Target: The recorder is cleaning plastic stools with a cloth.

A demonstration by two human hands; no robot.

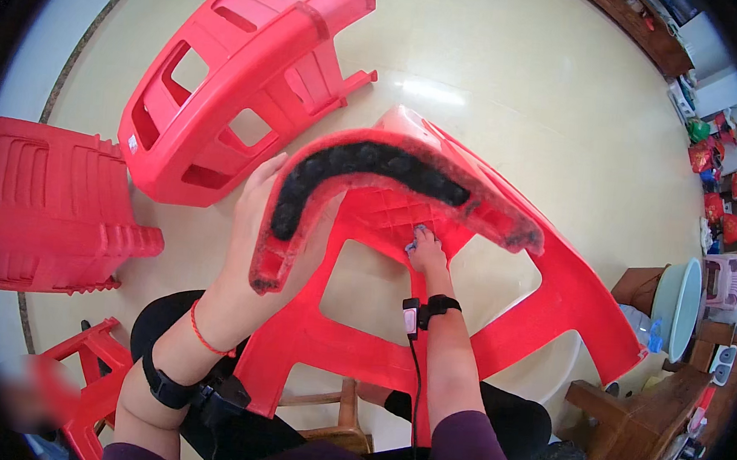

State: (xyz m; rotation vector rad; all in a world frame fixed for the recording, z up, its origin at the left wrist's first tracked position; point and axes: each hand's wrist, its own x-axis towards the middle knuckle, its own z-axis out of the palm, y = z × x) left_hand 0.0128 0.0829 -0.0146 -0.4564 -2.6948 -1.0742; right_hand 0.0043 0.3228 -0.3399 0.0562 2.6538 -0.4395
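A red plastic stool (359,357) lies tipped in front of me, its underside and legs turned towards the camera. One leg end, a curved edge with a black insert, rises close to the view. My left hand (259,190) is at the outer side of that leg, its fingers partly hidden behind it; whether it grips the leg is not clear. Inside the stool, my right hand (428,253) holds a crumpled bluish cloth (414,238) against the ribbed underside of the seat.
Another red stool (223,104) lies on its side beyond my left hand. Stacked red stools (56,208) are at the left, with a smaller red stool (92,371) below. A wooden bench (644,416), a pale blue basin (677,309) and assorted goods line the right.
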